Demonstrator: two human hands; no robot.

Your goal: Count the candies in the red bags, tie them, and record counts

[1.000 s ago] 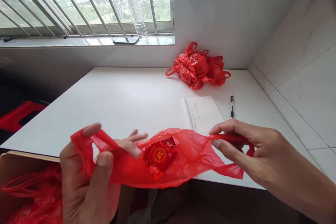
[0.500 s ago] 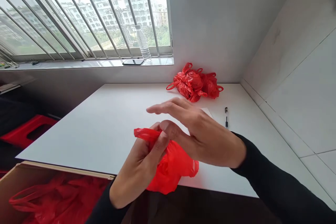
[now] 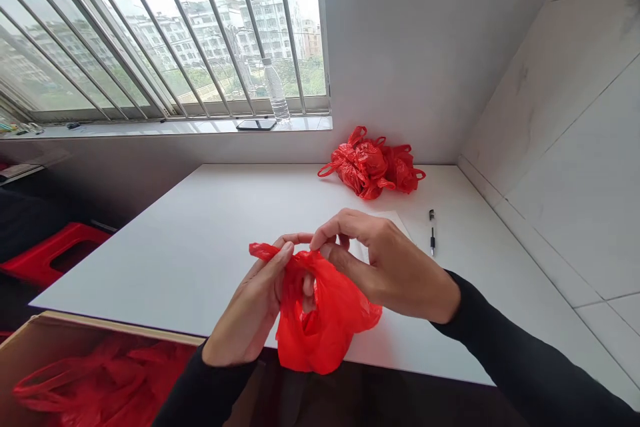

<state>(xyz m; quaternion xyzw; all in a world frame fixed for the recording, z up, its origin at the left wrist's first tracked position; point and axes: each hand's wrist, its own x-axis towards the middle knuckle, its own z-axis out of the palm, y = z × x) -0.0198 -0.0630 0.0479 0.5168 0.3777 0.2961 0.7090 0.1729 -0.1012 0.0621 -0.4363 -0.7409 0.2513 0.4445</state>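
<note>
A thin red plastic bag (image 3: 325,327) hangs from both hands over the front edge of the white table (image 3: 210,227). My left hand (image 3: 255,300) pinches its gathered top between thumb and fingers, and a short end of the bag sticks out to the left. Some left fingers show through an opening in the bag. My right hand (image 3: 380,260) pinches the bag's upper rim with thumb and fingertips, close beside the left fingers. What lies inside the bag, if anything, is hidden.
Knotted red bags (image 3: 370,163) sit against the back wall. A pen (image 3: 432,232) and a white paper sheet (image 3: 400,223) lie on the right. At lower left stands a cardboard box (image 3: 45,327) of red bags. A bottle (image 3: 276,90) and phone (image 3: 256,125) rest on the sill.
My right hand has come down from above the bag and its fingers have closed on the rim. My left hand has turned, and an opening in the bag now shows.
</note>
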